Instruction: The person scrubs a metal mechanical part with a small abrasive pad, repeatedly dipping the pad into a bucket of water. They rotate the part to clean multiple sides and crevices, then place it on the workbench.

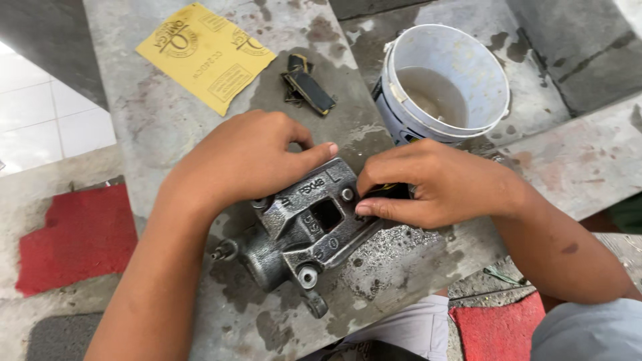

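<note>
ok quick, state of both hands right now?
Left hand: closed over the top of the grey metal caliper, steadying it.
Right hand: fingers pinched on a small dark part at the caliper's edge.

From my remote view, one printed item is present: a yellow sandpaper sheet (204,53), roughly rectangular with an irregular lower edge, printed side up with dark markings. It lies flat on the grey concrete slab (134,120) at 11 o'clock. I see no screens or signs.
</note>
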`<action>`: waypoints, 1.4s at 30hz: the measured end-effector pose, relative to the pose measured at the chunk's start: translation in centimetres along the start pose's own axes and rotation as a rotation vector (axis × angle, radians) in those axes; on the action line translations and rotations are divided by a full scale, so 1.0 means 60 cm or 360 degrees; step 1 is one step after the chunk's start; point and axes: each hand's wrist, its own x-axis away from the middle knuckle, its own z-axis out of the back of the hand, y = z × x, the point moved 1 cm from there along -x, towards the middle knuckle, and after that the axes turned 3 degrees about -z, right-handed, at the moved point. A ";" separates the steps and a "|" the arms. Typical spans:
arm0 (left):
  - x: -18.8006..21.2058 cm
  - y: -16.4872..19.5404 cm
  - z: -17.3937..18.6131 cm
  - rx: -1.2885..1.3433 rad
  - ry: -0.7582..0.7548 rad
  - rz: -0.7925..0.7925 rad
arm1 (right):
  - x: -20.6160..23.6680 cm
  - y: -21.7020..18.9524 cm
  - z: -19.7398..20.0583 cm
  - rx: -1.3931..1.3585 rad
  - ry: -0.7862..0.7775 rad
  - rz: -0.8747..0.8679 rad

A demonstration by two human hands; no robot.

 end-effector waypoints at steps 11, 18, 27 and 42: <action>-0.001 -0.024 -0.013 -0.0002 0.0065 -0.0152 | -0.007 -0.002 -0.014 0.0101 0.0095 -0.0165; -0.004 -0.028 -0.016 -0.0036 0.0078 -0.0172 | -0.002 0.012 -0.017 0.0059 -0.0004 -0.0152; -0.007 -0.025 -0.018 -0.0024 0.0068 -0.0151 | 0.006 0.015 -0.012 0.0034 -0.0108 -0.0052; -0.003 -0.016 -0.013 0.0014 0.0055 -0.0148 | 0.019 0.025 0.003 0.0077 -0.0141 -0.0381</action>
